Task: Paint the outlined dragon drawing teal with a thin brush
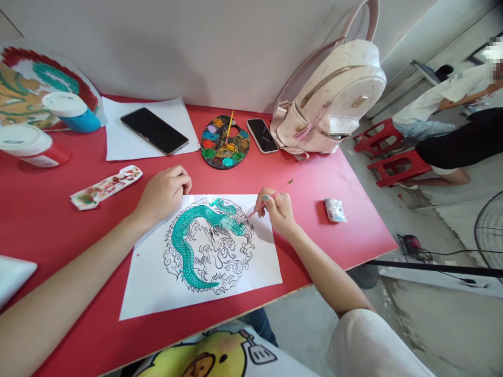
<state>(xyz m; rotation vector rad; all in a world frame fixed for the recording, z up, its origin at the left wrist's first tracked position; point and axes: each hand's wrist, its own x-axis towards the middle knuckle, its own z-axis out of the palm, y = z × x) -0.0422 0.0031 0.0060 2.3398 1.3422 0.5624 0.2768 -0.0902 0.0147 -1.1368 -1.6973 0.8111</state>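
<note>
A white sheet [145, 283] lies on the red table, printed with a round dragon drawing [220, 243] whose long body is largely painted teal. My right hand [280, 212] is closed around a thin pink paintbrush [257, 210]; its lower end meets the drawing near the teal band at the upper right. The other end, brownish, points up and right. My left hand [167, 189] rests at the sheet's upper left corner, fingers curled in, with nothing visible in them. Beyond the sheet is a paint palette [217, 159] with several colours and a yellow brush [230, 124] lying on it.
A black phone [154, 130] lies on white paper [118, 149]. Another phone [262, 135] is beside a pale pink backpack [334, 99]. Paint jars [33, 146] stand left, near a stained strip [106, 187]. A small packet [335, 210] lies right. People sit on red stools [398, 167].
</note>
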